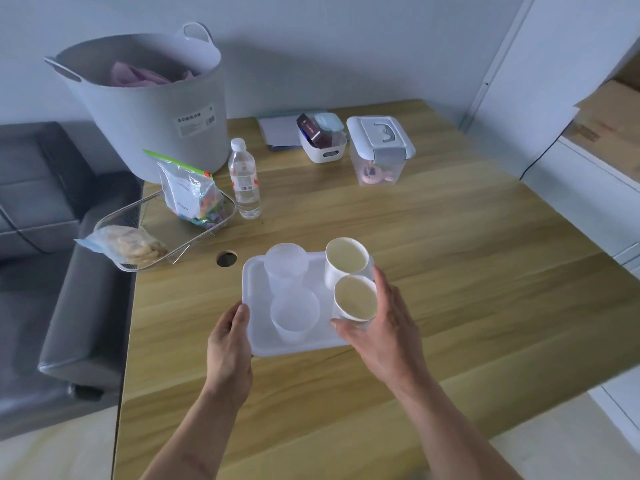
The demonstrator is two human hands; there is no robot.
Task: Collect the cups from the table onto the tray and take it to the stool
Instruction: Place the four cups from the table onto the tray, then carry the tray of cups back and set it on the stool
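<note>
The tray (258, 336) sits on the table (450, 271) carrying four upright cups (355, 299). The left hand (228, 341) clamps its left rim, thumb on top; the right hand (384, 327) wraps the near paper cup at the right edge
</note>
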